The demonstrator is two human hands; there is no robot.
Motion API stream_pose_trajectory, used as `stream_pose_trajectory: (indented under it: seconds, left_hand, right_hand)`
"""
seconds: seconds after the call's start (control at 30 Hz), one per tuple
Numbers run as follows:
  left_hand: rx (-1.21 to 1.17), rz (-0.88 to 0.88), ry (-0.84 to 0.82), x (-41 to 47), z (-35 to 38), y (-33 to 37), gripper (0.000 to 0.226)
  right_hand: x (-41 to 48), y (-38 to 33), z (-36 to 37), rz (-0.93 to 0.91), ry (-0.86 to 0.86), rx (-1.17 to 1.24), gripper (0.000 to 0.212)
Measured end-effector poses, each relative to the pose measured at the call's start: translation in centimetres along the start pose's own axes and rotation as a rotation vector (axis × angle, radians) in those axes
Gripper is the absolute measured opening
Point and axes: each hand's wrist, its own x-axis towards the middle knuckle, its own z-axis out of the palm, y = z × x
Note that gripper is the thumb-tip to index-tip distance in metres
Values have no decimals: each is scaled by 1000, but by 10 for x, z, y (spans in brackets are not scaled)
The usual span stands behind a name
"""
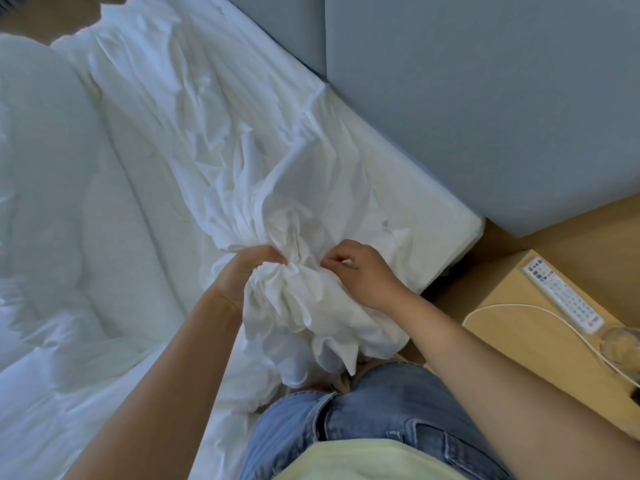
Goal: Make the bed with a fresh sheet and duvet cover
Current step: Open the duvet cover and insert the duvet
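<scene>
A white sheet (194, 133) lies crumpled in a long band across the mattress (446, 220) and is gathered into a thick bunch at the near corner. My left hand (242, 275) grips that bunch from the left, fingers curled into the cloth. My right hand (363, 271) pinches folds of the same bunch from the right. The bundle's loose end hangs down against my denim shorts. A puffy white duvet (59, 202) covers the left side of the bed.
A grey padded headboard (485, 98) runs along the right of the mattress. A wooden bedside table (540, 337) stands at lower right with a white remote control (562, 294), a white cable (540, 308) and a clear glass (621, 342).
</scene>
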Motion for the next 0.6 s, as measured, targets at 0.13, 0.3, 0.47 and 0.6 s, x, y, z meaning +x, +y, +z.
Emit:
stream_pose_trajectory:
  seconds: [0.13,0.3,0.47,0.6]
  left_hand:
    - [-62,-44,-181,-4,-6,-3,8]
    - [62,-96,-137,-3,-9,-10,7]
    - [-95,-79,-180,4,-17,-9,66]
    - [-210,-66,-272,1,-5,-7,16]
  right_hand:
    - [6,-16,-20,-142,343,1,18]
    - [22,-56,-44,-247,309,-51,18]
    - [19,-52,-18,-211,250,-309,53]
    - [-27,-35,30,-209,438,-91,60]
